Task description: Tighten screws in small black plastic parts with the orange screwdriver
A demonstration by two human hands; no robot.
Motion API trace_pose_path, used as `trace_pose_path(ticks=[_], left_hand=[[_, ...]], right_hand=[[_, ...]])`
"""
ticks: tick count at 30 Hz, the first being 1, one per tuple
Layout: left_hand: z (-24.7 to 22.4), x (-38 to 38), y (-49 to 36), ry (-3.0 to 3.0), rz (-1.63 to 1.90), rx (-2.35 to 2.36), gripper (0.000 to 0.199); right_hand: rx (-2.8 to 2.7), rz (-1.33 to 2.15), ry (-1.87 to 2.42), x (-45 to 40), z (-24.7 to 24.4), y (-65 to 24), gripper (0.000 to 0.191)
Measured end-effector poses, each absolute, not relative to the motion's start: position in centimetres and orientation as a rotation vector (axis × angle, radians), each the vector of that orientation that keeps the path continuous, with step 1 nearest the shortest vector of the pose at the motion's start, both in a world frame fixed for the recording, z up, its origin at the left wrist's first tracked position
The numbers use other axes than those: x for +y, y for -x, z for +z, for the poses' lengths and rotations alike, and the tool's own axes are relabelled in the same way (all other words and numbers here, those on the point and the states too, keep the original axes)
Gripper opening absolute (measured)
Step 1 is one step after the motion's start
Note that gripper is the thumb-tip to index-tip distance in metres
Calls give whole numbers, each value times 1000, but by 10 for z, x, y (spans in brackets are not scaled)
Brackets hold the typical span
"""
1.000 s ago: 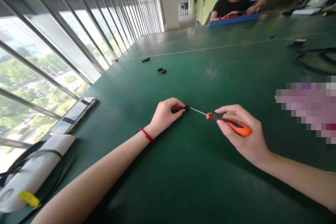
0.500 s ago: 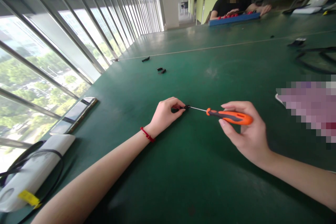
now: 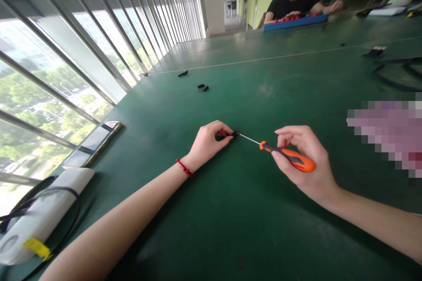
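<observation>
Near the middle of the green table (image 3: 231,210), my left hand (image 3: 211,142) pinches a small black part (image 3: 234,134) between thumb and fingertips. What kind of part it is I cannot make out. To its right, my right hand (image 3: 305,158) holds a screwdriver (image 3: 292,156) with an orange and dark grey handle. The handle lies across the palm against the thumb, with the index finger lifted off it. The thin metal shaft slants up to the left, and its tip meets the black part at my left fingertips.
Small black pieces (image 3: 203,88) and another black piece (image 3: 183,73) lie farther back. At left are a phone-like slab (image 3: 95,142) and a white power strip (image 3: 46,215) with black cables, beside the railing. Across the table a person (image 3: 280,6) sits behind a blue tray (image 3: 293,23).
The screwdriver's handle has dropped toward me, so the shaft slants more steeply. My right thumb and fingers have shifted on the handle. My left hand has stayed in place.
</observation>
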State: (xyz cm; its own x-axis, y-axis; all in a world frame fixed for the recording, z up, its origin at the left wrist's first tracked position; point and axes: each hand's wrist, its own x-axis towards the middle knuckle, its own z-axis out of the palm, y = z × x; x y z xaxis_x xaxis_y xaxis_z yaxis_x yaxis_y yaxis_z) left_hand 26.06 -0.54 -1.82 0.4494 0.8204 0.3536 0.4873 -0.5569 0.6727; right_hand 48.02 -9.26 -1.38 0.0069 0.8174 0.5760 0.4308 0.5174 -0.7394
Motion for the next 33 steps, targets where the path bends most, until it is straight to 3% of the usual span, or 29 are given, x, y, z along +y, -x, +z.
trace_pose_path(ticks=[5, 11, 16, 23, 29, 33], left_hand=[[-18, -5, -261, -2218, 921, 1096, 11], [-18, -5, -261, -2220, 910, 1108, 12], [-17, -5, -261, -2228, 912, 1120, 11], [-17, -6, -262, -2233, 912, 1122, 10], [-17, -6, -262, -2223, 914, 1139, 10], [-16, -6, -262, -2232, 909, 1133, 10]], right_hand=[[-1687, 409, 1172, -95, -12, -480, 9], [-1598, 394, 1098, -93, -14, -481, 30], [-1700, 445, 1172, -95, -13, -481, 9], [-1596, 403, 1063, -94, -14, -482, 31], [-1702, 512, 1173, -96, -14, -483, 10], [-1598, 444, 1094, -95, -15, -481, 24]])
